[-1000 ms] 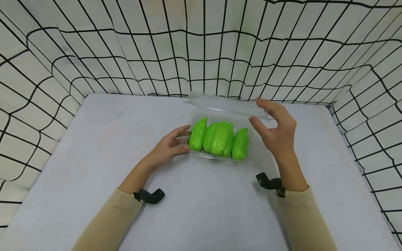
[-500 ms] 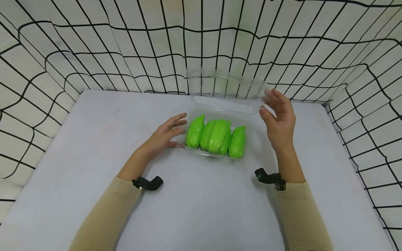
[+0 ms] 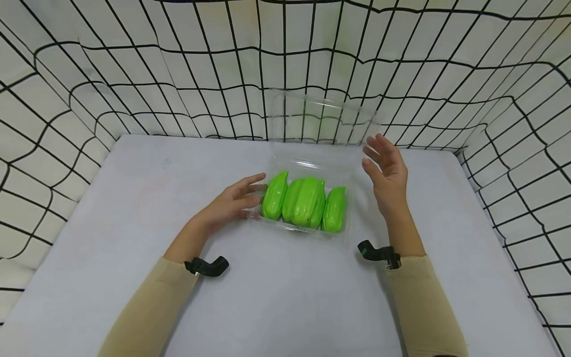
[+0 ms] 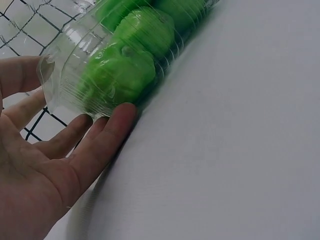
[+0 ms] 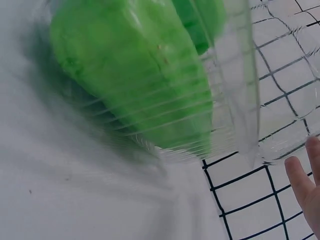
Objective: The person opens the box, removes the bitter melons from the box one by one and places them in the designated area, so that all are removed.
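- Swung upright since a second ago, the clear plastic lid (image 3: 322, 119) is standing beyond the wide-spread right hand (image 3: 387, 168); contact is hard to judge.
- Left hand (image 3: 232, 201), fingers loose, is touching a clear rectangular plastic box (image 3: 292, 228) between both hands, holding glossy green oblong pieces (image 3: 304, 202).
- Probably light, it is flexing easily under pressure; its rim (image 4: 54, 87) is offering firmer hold.

White tabletop (image 3: 290, 297), black wire mesh (image 3: 284, 50), pale backdrop (image 3: 296, 69), perhaps a wall.
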Available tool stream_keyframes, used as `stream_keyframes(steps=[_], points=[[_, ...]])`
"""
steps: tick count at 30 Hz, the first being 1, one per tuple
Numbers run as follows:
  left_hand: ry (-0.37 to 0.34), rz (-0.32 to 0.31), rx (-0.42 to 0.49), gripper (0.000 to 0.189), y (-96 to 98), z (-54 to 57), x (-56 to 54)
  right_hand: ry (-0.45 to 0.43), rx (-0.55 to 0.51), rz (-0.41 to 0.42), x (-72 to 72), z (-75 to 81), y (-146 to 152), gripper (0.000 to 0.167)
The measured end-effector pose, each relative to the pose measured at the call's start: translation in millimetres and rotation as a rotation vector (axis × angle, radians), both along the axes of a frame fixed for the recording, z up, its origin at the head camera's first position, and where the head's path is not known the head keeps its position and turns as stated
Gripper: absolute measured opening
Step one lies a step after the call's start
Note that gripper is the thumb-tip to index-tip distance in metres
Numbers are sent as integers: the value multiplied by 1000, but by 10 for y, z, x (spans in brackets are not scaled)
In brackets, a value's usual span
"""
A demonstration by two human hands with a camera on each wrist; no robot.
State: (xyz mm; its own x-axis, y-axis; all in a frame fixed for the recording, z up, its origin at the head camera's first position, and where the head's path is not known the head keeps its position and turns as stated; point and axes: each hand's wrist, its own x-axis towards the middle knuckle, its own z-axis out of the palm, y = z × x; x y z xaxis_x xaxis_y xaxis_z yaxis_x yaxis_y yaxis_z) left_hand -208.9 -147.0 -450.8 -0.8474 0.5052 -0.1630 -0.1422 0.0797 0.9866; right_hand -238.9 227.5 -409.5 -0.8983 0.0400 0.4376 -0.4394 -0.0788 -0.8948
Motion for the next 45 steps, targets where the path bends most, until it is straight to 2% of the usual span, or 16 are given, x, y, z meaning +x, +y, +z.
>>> stream_keyframes(steps=[7, 14, 21, 26, 36, 40, 45], points=[[23, 15, -9, 64, -18, -10, 152, -84, -12, 73, -145, -131, -59, 55], [13, 38, -11, 67, -97, -42, 317, -203, 50, 147, -175, -271, -74, 62], [42, -41, -13, 76, -167, -27, 431, -258, 45, 269, -164, -422, -77, 68], [53, -104, 4, 82, -171, 6, 443, -297, 82, 316, -154, -448, -57, 67], [50, -137, -2, 84, -247, 30, 428, -422, 230, 378, -189, -444, -17, 63], [44, -152, 25, 86, -272, 10, 407, -483, 241, 384, -192, -447, -2, 63], [34, -152, 67, 90, -268, -37, 391, -505, 264, 382, -157, -423, 19, 63]])
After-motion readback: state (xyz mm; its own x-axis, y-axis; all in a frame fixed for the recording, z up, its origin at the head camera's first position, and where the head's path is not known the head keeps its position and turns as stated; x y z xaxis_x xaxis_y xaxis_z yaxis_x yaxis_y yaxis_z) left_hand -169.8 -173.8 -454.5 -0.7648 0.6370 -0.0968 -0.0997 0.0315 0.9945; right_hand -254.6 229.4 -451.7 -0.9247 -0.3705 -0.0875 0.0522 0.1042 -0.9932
